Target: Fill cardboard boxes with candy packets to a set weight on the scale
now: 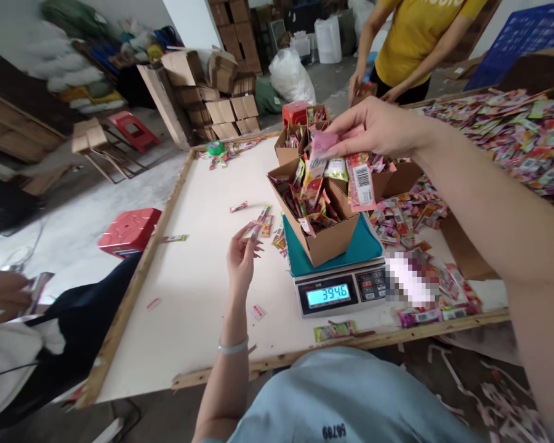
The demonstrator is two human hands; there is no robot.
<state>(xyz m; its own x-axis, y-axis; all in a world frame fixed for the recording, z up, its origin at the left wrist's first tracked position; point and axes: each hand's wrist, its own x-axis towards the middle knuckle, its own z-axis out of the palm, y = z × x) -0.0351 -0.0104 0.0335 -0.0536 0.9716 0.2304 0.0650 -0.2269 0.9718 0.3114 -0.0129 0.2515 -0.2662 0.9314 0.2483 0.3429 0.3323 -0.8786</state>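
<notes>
An open cardboard box (330, 243) full of small candy packets stands on the teal plate of a digital scale (305, 304), whose display reads 394.6. Over that box, my right hand (378, 129) is closed on several packets, one pink (323, 144) and one with a barcode (362, 184). My left hand (242, 255) is left of the scale, above the white table (203, 289), its fingers pinching a thin packet (258, 224). Beside it a few more sticks (266, 226) lie on the table.
More filled boxes (286, 154) stand behind the scale. A large packet heap (512, 135) covers the right side. A person in a yellow shirt (409, 46) works across the table; another sits at the left. Wooden strips (143, 277) edge the table.
</notes>
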